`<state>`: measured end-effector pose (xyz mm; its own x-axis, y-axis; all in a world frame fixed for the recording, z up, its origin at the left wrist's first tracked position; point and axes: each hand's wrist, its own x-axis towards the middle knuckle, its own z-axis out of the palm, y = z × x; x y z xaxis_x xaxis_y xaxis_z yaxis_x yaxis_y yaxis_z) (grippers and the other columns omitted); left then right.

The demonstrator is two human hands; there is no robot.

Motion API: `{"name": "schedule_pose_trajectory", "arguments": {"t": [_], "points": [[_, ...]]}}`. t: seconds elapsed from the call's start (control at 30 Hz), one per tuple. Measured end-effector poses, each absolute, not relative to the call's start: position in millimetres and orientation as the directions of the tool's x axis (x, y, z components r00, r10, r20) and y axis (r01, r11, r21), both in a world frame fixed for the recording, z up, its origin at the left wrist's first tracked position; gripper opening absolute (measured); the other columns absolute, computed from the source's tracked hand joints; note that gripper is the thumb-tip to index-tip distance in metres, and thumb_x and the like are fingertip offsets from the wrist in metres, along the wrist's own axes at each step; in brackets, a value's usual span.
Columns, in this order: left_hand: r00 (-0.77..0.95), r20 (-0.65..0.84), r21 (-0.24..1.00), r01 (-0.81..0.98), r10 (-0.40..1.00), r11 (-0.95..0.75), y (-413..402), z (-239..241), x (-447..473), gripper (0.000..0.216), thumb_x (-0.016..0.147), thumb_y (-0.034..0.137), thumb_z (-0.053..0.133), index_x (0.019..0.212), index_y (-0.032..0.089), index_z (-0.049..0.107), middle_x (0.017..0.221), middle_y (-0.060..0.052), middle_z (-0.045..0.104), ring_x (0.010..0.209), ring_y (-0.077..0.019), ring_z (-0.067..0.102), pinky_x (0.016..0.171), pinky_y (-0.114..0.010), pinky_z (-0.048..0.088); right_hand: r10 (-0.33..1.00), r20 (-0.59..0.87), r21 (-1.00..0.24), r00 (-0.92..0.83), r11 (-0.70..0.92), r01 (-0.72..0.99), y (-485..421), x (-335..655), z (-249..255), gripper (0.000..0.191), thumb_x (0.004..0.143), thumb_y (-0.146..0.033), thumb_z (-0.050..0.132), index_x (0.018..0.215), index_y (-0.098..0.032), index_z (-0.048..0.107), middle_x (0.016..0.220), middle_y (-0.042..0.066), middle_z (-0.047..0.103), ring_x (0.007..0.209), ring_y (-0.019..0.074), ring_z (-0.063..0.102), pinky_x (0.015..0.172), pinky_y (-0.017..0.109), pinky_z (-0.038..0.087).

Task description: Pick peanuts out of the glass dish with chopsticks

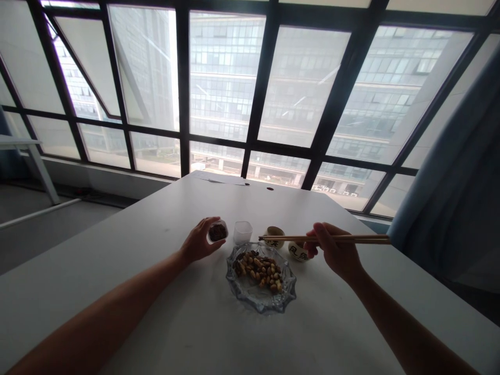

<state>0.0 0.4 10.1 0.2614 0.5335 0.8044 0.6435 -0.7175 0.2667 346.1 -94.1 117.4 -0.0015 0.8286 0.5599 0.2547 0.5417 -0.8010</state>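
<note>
My left hand (201,240) is wrapped round a small clear cup (217,231) filled with dark bits, just left of the glass dish. My right hand (336,252) grips a pair of wooden chopsticks (324,238), held level with the tips pointing left over a small ceramic cup (274,237). A scalloped glass dish (261,278) holding peanuts and other mixed nuts sits between my hands. An empty clear plastic cup (242,232) stands behind the dish. A second ceramic cup (298,252) with dark characters sits under my right hand's fingers.
The white table (156,291) runs back to large dark-framed windows (258,104). A blue curtain (461,198) hangs at the right. Another white table's leg (41,172) shows at far left. Small dark spots (269,188) lie near the table's far edge.
</note>
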Motion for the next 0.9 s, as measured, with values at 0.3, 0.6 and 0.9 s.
{"name": "schedule_pose_trajectory", "arguments": {"t": [0.3,0.6,0.9], "points": [[0.311,0.817,0.239,0.582,0.485,-0.777,-2,12,4,0.058,0.077,0.039,0.074,0.128,0.021,0.051,0.120,-0.013,0.066,0.114,-0.0280,0.063,0.098,-0.044,0.054,0.713,0.665,-0.653,-0.222,0.700,0.289,-81,270,111,0.042,0.093,-0.053,0.057,0.068,-0.019,0.062,0.056,0.003,0.068,0.043,0.0134,0.062,0.045,0.024,0.052],[0.327,0.790,0.252,0.597,0.518,-0.761,-4,12,4,0.061,0.075,0.039,0.074,0.129,0.021,0.052,0.119,-0.012,0.067,0.110,-0.0288,0.066,0.095,-0.044,0.055,0.793,0.566,-0.734,-0.227,0.610,0.298,-66,272,102,0.046,0.091,-0.060,0.057,0.074,-0.018,0.068,0.060,0.005,0.069,0.049,0.0147,0.063,0.050,0.026,0.052],[0.313,0.722,0.333,0.625,0.617,-0.706,-2,11,2,0.059,0.078,0.046,0.070,0.127,0.019,0.052,0.120,-0.014,0.068,0.108,-0.0299,0.067,0.093,-0.044,0.055,0.951,0.214,-0.900,-0.225,0.281,0.332,-118,348,101,0.057,0.080,-0.070,0.063,0.061,-0.016,0.065,0.040,0.003,0.061,0.032,0.0136,0.054,0.036,0.025,0.045]]}}
